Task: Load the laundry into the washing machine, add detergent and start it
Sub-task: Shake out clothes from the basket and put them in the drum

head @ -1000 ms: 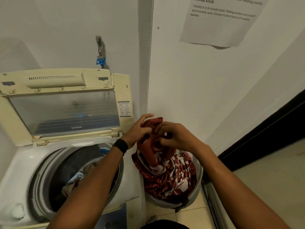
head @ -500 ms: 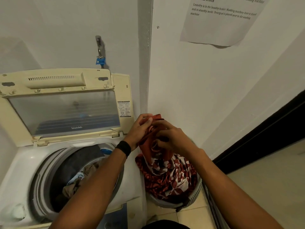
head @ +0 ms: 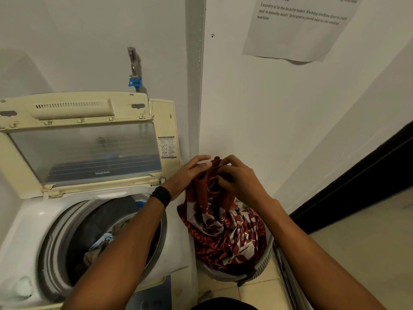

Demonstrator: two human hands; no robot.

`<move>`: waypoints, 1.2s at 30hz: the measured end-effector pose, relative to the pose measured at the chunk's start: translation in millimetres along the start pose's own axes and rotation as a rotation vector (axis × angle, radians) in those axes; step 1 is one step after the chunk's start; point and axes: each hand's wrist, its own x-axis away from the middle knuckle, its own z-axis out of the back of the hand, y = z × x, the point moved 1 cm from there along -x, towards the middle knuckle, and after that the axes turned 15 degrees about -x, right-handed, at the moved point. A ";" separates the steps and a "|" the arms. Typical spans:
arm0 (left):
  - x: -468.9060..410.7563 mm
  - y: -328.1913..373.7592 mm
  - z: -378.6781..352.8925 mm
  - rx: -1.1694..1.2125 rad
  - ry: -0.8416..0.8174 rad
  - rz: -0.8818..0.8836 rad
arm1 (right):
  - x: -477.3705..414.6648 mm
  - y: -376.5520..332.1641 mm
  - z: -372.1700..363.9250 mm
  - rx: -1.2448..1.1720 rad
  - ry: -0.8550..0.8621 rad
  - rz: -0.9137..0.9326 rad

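A top-loading washing machine [head: 33,222] stands at the left with its lid [head: 82,139] raised. Some clothes [head: 102,245] lie in its drum. To its right, a grey laundry basket [head: 261,268] on the floor holds a red and white patterned cloth [head: 228,236]. Both hands are above the basket at the gathered top of that cloth. My left hand [head: 187,175] holds the cloth's left side, its index finger stretched out. My right hand [head: 239,180] pinches the bunched fabric from the right. No detergent is in view.
A wall corner rises right behind the basket. A tap with a blue fitting [head: 134,80] is on the wall above the machine. A printed sheet [head: 299,25] hangs at the upper right. A dark doorway edge [head: 362,182] and tiled floor lie to the right.
Both hands have stayed at the top of the cloth and shifted their grip on it, gathering the fabric. The cloth still hangs into the basket.
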 end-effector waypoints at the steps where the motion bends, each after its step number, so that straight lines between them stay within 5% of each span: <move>1: -0.3 0.1 1.8 0.012 -0.041 0.006 | 0.1 0.0 -2.0 -0.001 0.012 -0.002; 7: -1.4 -2.0 7.4 0.139 -0.125 0.023 | 2.8 -0.5 -8.8 0.000 0.035 -0.001; 16: -9.4 -13.5 5.4 0.112 0.032 0.058 | 5.6 -0.1 -5.7 -0.056 0.000 0.049; 26: 1.8 -2.3 -4.8 0.088 -0.100 0.055 | 1.7 -1.4 -7.0 0.030 0.010 -0.018; 32: 4.9 0.9 -3.1 0.053 -0.114 0.020 | 10.5 -1.6 -8.0 -0.195 0.188 -0.123; 36: 7.6 1.8 0.4 0.078 -0.060 0.003 | 22.3 7.3 -10.2 -0.242 0.257 -0.017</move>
